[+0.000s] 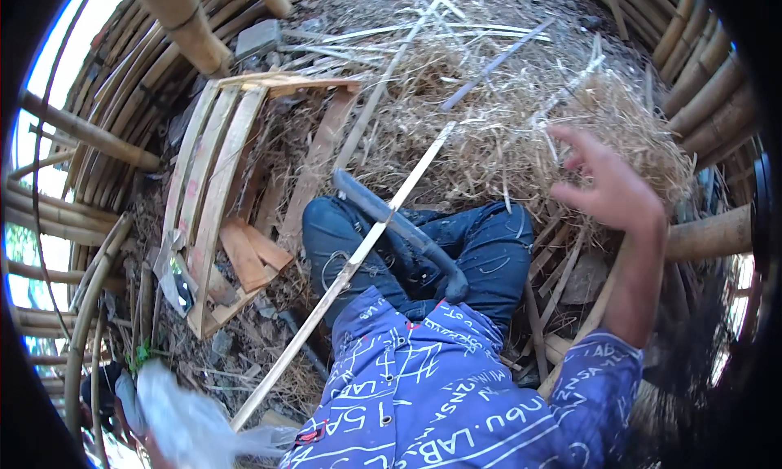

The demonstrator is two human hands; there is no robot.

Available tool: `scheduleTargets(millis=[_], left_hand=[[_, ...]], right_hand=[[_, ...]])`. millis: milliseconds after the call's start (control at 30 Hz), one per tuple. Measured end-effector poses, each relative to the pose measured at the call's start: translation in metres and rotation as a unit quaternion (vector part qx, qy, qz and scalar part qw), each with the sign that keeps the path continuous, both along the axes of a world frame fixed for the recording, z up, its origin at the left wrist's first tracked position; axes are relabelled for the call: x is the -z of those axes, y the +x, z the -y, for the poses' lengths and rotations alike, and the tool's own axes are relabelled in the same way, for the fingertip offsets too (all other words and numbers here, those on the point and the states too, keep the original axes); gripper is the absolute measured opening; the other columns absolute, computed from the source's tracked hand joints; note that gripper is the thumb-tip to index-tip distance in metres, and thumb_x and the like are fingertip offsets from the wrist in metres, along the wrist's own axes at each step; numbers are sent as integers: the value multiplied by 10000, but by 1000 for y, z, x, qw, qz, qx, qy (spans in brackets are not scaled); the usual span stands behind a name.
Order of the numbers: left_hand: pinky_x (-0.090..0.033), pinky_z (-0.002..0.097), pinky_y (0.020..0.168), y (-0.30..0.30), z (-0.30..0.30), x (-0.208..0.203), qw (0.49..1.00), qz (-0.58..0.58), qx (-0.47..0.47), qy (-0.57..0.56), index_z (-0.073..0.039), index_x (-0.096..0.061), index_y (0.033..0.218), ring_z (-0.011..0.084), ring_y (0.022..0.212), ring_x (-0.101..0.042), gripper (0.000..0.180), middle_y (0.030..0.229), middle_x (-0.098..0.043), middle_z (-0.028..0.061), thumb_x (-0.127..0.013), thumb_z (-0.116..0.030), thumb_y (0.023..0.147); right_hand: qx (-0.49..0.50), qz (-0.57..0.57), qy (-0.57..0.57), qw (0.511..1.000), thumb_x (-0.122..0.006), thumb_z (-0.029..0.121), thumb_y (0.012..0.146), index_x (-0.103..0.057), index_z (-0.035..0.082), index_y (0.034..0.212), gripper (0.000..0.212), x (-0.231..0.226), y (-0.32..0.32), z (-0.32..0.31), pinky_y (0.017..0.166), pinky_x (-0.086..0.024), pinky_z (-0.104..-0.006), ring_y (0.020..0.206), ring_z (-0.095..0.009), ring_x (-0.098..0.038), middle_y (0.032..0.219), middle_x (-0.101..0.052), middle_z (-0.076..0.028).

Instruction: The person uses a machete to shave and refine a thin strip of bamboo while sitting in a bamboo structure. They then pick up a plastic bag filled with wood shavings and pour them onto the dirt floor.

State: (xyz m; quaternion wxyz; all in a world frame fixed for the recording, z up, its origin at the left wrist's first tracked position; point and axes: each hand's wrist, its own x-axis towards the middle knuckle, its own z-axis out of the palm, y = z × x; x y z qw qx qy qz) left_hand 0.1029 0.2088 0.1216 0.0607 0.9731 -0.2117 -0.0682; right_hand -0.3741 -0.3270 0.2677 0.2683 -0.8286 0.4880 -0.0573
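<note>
My right hand (603, 180) is raised over a pile of pale, curly shavings (603, 127), its fingers apart and holding nothing. Of my left hand little can be made out; a blurred patch of skin shows at the lower left edge, beside a smeared, whitish plastic bag (179, 412). Across my crossed legs lies a long, dark machete-like tool (407, 241) with a curved, knobbed end. A long pale split-bamboo strip (346, 273) rests slantwise over it, running from the lower left up toward the shavings.
Left of my legs stands a slatted wooden crate (212, 167), with short boards (252, 253) at its lower end. Thin strips (399, 61) lie scattered on the ground ahead. Bamboo-pole walls (717, 86) curve around both sides, and a thick pole (709, 234) juts in beside my right arm.
</note>
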Motion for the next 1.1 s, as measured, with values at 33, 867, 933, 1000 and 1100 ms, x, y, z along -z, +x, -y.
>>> scheduleTargets(millis=[33, 867, 933, 1000, 1100], left_hand=[[-473, 400, 848, -11, -5, 8, 1000, -6, 6, 20, 18, -575, 1187, 282, 958, -606, 641, 1044, -635, 176, -625, -494, 804], [-387, 325, 987, 99, -138, -97, 978, -12, -93, -187, 42, -427, 1305, 220, 1132, -520, 503, 1251, -518, 150, -601, -10, 836], [-363, 330, 1009, 112, -157, -95, 985, 21, -63, -159, 49, -408, 1316, 230, 1166, -491, 509, 1277, -487, 156, -586, -8, 842], [-348, 330, 1022, 133, -166, -101, 987, 32, 9, -154, 32, -418, 1298, 239, 1188, -472, 462, 1275, -477, 144, -551, -10, 857], [-347, 331, 1022, 160, -175, -127, 991, -18, -59, -118, 26, -422, 1294, 240, 1188, -472, 459, 1274, -477, 142, -552, -12, 856]], right_hand=[[-24, 2, 87, 996, -712, 175, 784, -393, 111, 1390, 688, 9, 5, -7, 824, -495, -324, 987, -221, -586, 1223, -550, -144], [-38, 117, 291, 949, -699, 203, 823, -415, 100, 1355, 612, 121, 64, -41, 810, -509, -336, 957, -218, -609, 1166, -560, -162], [-41, 117, 296, 947, -699, 203, 822, -419, 100, 1352, 608, 119, 73, -46, 808, -508, -335, 948, -217, -611, 1155, -563, -159], [-39, 118, 301, 946, -700, 203, 821, -424, 99, 1348, 604, 119, 77, -47, 806, -506, -333, 938, -217, -613, 1145, -567, -157], [-37, 116, 284, 951, -702, 215, 822, -437, 91, 1334, 590, 115, 72, -43, 798, -504, -328, 922, -213, -617, 1135, -573, -156]])
